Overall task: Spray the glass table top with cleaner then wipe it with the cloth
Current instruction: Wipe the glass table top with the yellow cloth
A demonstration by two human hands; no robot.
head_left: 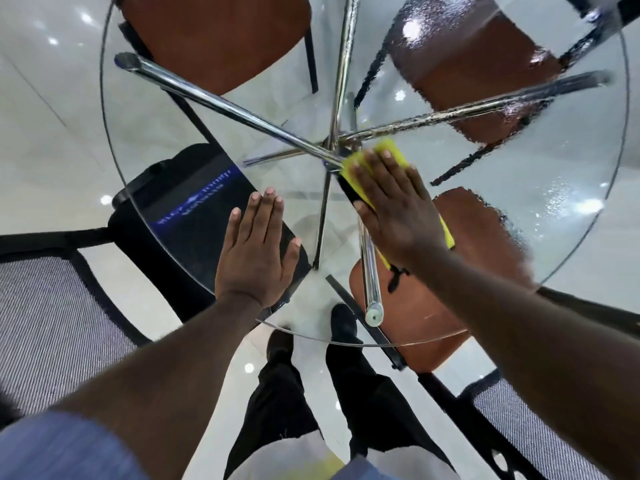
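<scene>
On the glass table top (194, 126), the flat right hand (398, 206) presses the yellow cloth (388, 150); the left hand (256, 251) lies open, empty.

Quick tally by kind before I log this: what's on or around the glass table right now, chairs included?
Round glass table top: 1
Yellow cloth, flat under the right hand: 1
Brown-seated chairs: 3
Black chair, under the glass beside the left hand: 1
Spray bottle: 0 in view
Total: 6
</scene>
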